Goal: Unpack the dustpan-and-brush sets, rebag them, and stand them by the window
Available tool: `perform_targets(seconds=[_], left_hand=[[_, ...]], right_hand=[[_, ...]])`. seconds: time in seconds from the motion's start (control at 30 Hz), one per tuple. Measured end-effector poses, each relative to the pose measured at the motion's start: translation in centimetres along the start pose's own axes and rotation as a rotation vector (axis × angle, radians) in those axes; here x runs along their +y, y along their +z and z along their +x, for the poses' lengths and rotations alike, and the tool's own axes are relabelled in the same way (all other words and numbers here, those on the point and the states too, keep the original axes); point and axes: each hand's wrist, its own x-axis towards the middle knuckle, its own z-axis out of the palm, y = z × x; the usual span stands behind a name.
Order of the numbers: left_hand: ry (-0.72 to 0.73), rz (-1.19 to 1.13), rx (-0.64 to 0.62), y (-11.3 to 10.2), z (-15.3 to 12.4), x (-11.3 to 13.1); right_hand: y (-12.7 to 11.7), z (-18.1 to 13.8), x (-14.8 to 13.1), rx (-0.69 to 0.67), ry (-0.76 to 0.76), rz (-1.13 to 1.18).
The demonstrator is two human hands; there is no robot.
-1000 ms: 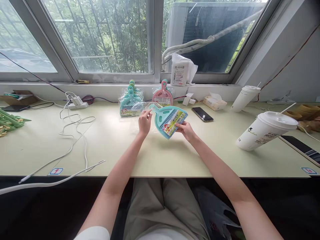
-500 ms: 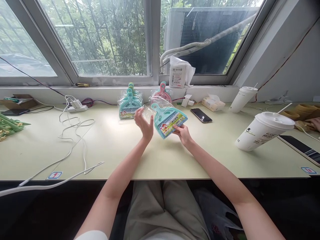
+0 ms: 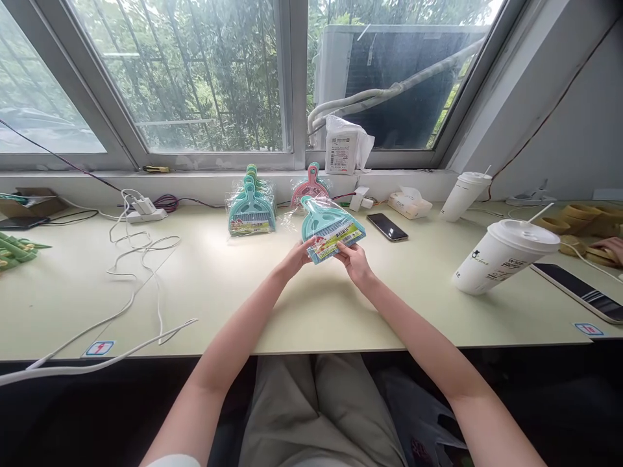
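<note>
Both my hands hold a teal mini dustpan-and-brush set (image 3: 327,228) in a clear plastic bag with a colourful label, raised a little above the pale green table (image 3: 233,285). My left hand (image 3: 298,257) grips its lower left edge with closed fingers. Its lower right corner is pinched by my right hand (image 3: 354,261). Behind it a stack of bagged teal sets (image 3: 252,209) stands against the window ledge, with a pink set (image 3: 308,188) beside it.
White cables (image 3: 141,259) and a charger lie at left. A dark phone (image 3: 387,226), a tissue pack (image 3: 409,202), two white lidded cups (image 3: 501,257) and a tablet (image 3: 579,290) are at right. Another person's hand (image 3: 608,246) shows at the far right edge.
My left hand let go of the bag's top, swung open, then came down and closed on the set's lower left edge. The set now stands more upright.
</note>
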Motion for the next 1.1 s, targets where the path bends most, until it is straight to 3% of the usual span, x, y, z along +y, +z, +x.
perform_targets(seconds=[0.13,0.37,0.57,0.7,0.9,0.97,1.1], left_hand=[[0.010,-0.025,-0.010,0.1,-0.2,0.1],[-0.131,-0.064,-0.139,0.7,-0.4,-0.5],[0.124,-0.345,0.038,0.4,0.0,0.4],[0.101,-0.420,0.085,-0.2,-0.4,1.3],[0.070,-0.456,0.009,0.3,-0.6,1.4],[0.105,-0.499,-0.005,0.0,-0.5,1.9],[0.237,-0.508,0.089,-1.2,-0.8,3.3]], right_hand=[[-0.4,0.5,-0.1,-0.023,0.035,0.006],[-0.6,0.7,-0.4,-0.013,0.008,0.023],[-0.5,0.7,-0.6,-0.089,0.075,-0.008],[-0.5,0.7,-0.6,-0.181,0.180,-0.065],[-0.1,0.2,-0.9,-0.140,0.090,-0.011],[0.1,0.2,-1.1,-0.132,0.049,0.024],[0.2,0.1,-1.2,-0.193,0.077,0.016]])
